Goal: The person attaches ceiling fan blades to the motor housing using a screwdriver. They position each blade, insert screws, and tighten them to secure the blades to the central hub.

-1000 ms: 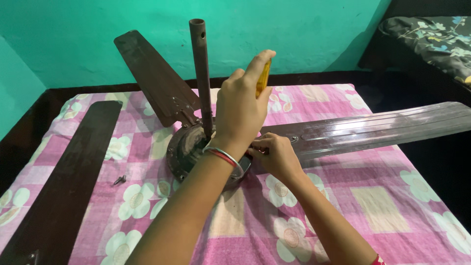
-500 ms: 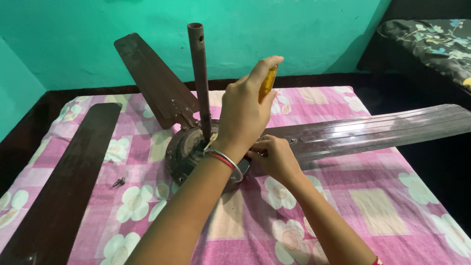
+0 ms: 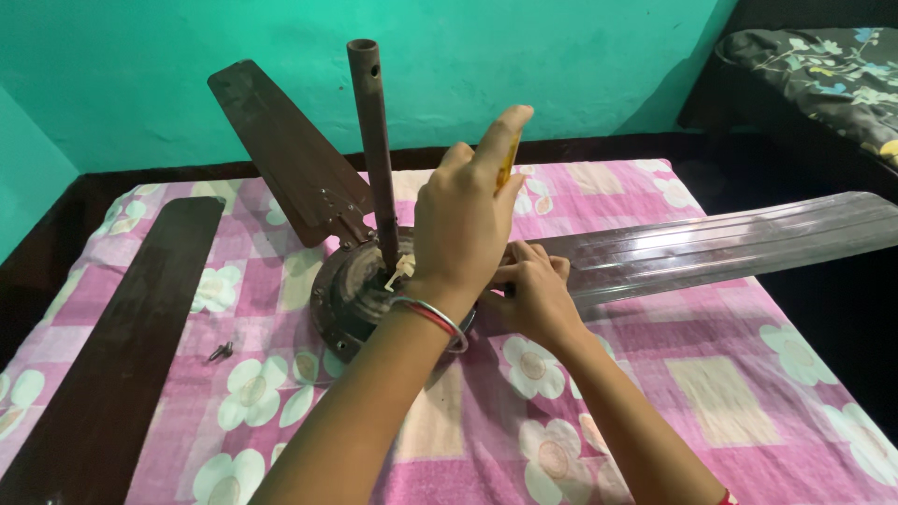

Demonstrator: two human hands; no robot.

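Two hands at a ceiling fan motor (image 3: 360, 295) on the bed: left hand (image 3: 465, 220) clamped on a yellow screwdriver (image 3: 506, 161), right hand (image 3: 536, 297) pinching the blade (image 3: 720, 245) root just below; a slipping tip could jab those fingers.

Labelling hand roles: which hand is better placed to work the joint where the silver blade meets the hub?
Left, likely. The left hand grips the yellow-handled screwdriver upright above that joint. The right hand sits low on the silver blade beside the hub, seemingly steadying it.
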